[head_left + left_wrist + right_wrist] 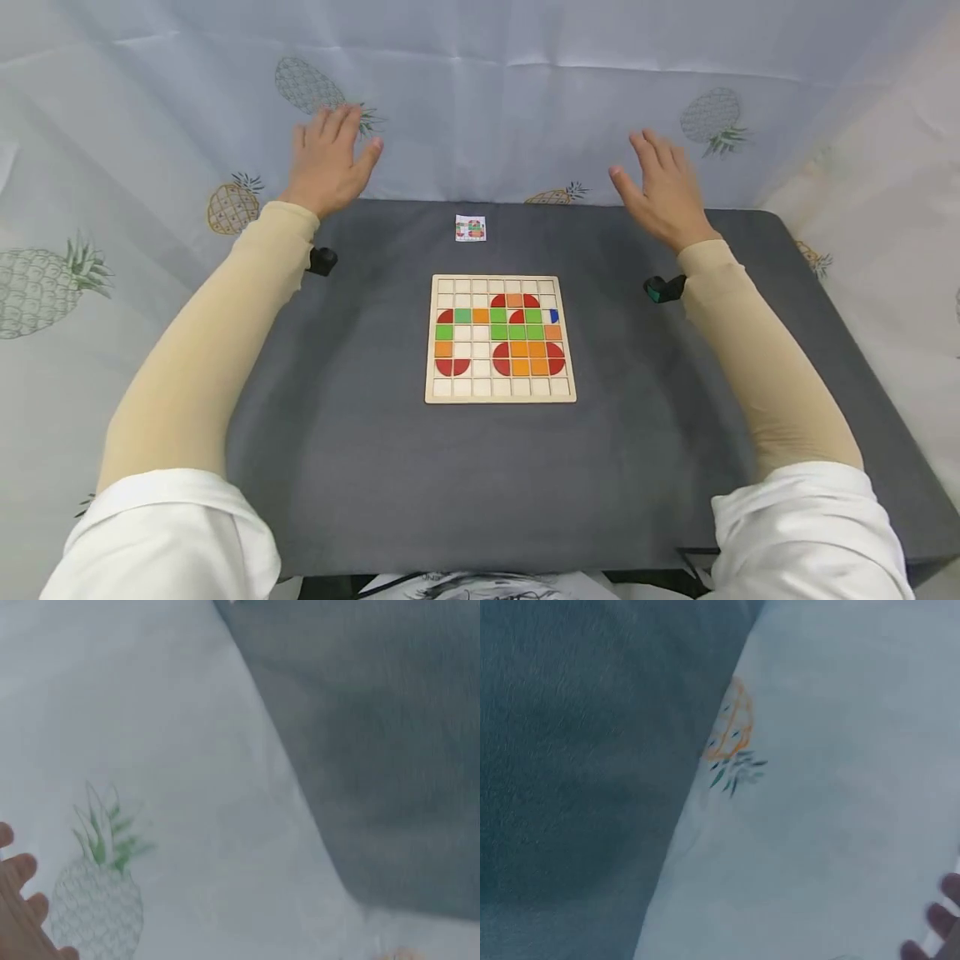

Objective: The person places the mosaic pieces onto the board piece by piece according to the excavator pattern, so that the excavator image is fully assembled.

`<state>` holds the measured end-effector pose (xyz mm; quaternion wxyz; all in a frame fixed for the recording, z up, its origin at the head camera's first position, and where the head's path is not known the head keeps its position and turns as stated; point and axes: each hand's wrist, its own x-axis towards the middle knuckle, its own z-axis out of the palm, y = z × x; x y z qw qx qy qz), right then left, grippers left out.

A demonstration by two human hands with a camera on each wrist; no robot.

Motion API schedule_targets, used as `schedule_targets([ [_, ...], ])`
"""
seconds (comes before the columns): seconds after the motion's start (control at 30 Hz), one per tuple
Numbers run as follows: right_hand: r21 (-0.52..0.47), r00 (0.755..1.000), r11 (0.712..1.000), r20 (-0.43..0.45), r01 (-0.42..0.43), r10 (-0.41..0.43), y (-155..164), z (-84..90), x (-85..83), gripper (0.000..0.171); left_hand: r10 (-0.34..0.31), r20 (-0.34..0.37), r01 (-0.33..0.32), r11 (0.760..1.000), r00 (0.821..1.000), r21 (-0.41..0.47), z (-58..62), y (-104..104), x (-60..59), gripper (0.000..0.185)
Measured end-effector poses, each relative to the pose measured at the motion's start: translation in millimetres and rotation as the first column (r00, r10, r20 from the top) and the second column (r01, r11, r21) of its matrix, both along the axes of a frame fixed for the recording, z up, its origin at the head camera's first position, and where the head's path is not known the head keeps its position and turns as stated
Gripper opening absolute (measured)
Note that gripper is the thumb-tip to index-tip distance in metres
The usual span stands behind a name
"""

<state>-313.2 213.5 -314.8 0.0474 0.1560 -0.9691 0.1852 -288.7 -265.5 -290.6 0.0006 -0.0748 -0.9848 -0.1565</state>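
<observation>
Both hands are raised over the far part of the table, apart from everything on it. My left hand (330, 162) is at the far left with fingers extended and thumb spread. On the far right, my right hand (663, 192) has its fingers straight and the thumb out to the side. Between and nearer than the hands lies a square wooden grid board (501, 398), partly filled with red, green and orange tiles and one blue-and-white tile (553, 317). A small printed card (470, 228) with a coloured pattern lies beyond the board. Only fingertips show in the wrist views.
A dark grey cloth covers the table (480, 483). White curtains (480, 125) printed with pineapples hang behind it and at the sides. A black wrist camera (322, 261) sits at the left wrist, another black camera (664, 289) at the right.
</observation>
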Motion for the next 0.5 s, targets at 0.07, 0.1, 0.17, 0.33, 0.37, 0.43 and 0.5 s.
schedule_targets([
  [0.07,0.019,0.999,1.000,-0.042,0.017,-0.017,-2.2,-1.8,-11.9,0.071,0.034,-0.005,-0.034,0.999,0.999,-0.030,5.9,-4.7,-6.9,0.072],
  [0.1,0.027,0.998,0.999,-0.065,0.026,-0.024,-2.5,-3.3,-17.1,0.071,0.043,-0.003,-0.043,0.998,0.999,-0.047,9.0,-5.8,-9.2,0.072],
  [0.17,0.040,0.995,0.998,-0.090,0.045,-0.042,-1.8,-8.4,-25.4,0.071,0.057,0.007,-0.056,0.995,0.998,-0.086,12.7,-5.4,-12.9,0.073],
  [0.33,0.071,0.991,0.992,-0.093,0.107,-0.100,4.4,-27.7,-35.6,0.074,0.078,0.027,-0.072,0.981,0.997,-0.180,10.0,3.2,-16.4,0.077],
  [0.37,0.074,0.989,0.990,-0.092,0.119,-0.113,5.7,-31.9,-35.8,0.075,0.079,0.028,-0.072,0.979,0.997,-0.191,8.1,5.3,-16.6,0.078],
  [0.43,0.075,0.988,0.987,-0.083,0.140,-0.133,7.6,-40.3,-34.2,0.076,0.077,0.029,-0.070,0.979,0.997,-0.191,3.4,8.8,-16.3,0.079],
  [0.5,0.073,0.986,0.986,-0.077,0.151,-0.145,8.7,-49.1,-29.9,0.077,0.076,0.028,-0.070,0.980,0.997,-0.184,-2.7,10.6,-15.6,0.079],
])
